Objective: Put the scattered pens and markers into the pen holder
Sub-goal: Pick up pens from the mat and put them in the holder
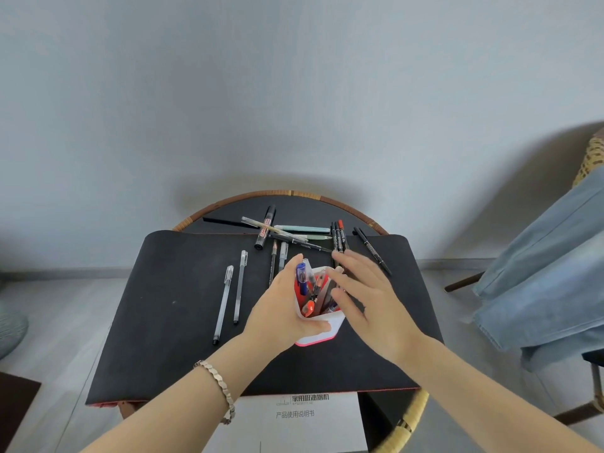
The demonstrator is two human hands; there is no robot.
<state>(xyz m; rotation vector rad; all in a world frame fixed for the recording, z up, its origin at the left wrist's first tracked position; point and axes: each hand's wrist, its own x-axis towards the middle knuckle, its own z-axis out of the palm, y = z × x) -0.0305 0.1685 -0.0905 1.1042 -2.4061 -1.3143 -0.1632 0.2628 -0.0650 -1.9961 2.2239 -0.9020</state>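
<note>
I note the pen holder standing on the black mat at mid-surface, already part filled. My left hand is wrapped around its left wall, steadying it. My right hand hovers open over the rim, fingers spread, gripping nothing. Two clear pens lie side by side left of the holder; a black marker and further pens lie crossed in a pile beyond it. In my judgement these are light, stiff and smooth, liable to roll; each is best pinched at mid-barrel, top of the pile first
</note>
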